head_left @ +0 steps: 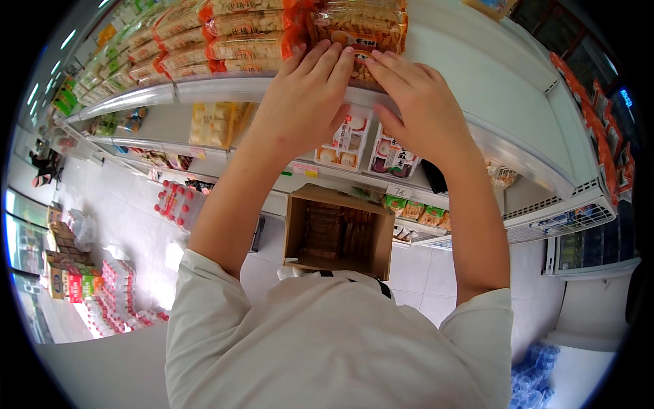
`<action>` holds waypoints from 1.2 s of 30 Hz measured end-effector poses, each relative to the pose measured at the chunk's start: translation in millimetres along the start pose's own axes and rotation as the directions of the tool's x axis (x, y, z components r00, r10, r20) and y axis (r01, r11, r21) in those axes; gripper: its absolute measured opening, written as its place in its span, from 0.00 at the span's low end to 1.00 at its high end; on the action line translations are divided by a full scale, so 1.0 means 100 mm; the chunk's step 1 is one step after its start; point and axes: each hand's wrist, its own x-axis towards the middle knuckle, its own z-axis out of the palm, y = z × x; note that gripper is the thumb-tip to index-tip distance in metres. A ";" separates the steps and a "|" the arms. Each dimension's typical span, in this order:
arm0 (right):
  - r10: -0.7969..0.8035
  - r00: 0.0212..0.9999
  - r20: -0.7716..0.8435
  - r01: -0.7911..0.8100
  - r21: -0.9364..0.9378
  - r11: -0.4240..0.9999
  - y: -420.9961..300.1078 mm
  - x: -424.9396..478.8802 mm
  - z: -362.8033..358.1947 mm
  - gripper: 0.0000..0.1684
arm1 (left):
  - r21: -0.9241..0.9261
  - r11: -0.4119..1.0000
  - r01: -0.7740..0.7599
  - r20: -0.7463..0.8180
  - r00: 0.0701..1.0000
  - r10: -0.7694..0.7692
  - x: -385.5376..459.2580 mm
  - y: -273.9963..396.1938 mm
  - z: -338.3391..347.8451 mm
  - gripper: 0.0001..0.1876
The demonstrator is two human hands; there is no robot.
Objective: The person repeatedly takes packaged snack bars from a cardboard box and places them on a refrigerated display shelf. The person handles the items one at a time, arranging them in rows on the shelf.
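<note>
Both hands reach up to the white top shelf [511,97]. My left hand [314,87] lies with spread fingertips against the front of packaged snack bars at the shelf's front edge. Beside it, my right hand [414,92] touches the same stack of clear packages with brown crunchy pastry [363,30]. Neither hand is closed around a package. Left of that stack stand rows of pale pastry packages with orange ends [245,46]. Below, an open cardboard box [389,240] with brown packaged goods inside sits in front of my body.
Boxed sweets [345,145] and yellow bags [212,122] lie on the shelf below. Orange bags [598,117] hang at the right end. Bottle packs [176,204] and stacked cartons [59,281] stand on the floor at left; blue bottles [534,376] stand at lower right.
</note>
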 end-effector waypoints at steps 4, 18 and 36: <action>0.018 0.989 -0.145 -0.015 0.019 1.000 -0.06 -0.22 -0.21 0.25 | -0.129 0.987 -0.100 -0.118 0.989 0.084 -0.19 0.16 -0.11 0.30; 0.407 0.580 0.705 -0.814 0.482 0.325 -1.47 -2.73 0.95 0.11 | -0.447 0.708 0.547 0.879 0.414 0.235 -3.08 1.20 2.24 0.22; 0.603 0.383 0.699 -0.845 0.529 -0.077 -1.49 -3.06 0.99 0.09 | -0.288 0.542 0.790 0.879 -0.007 0.477 -2.29 1.21 1.53 0.25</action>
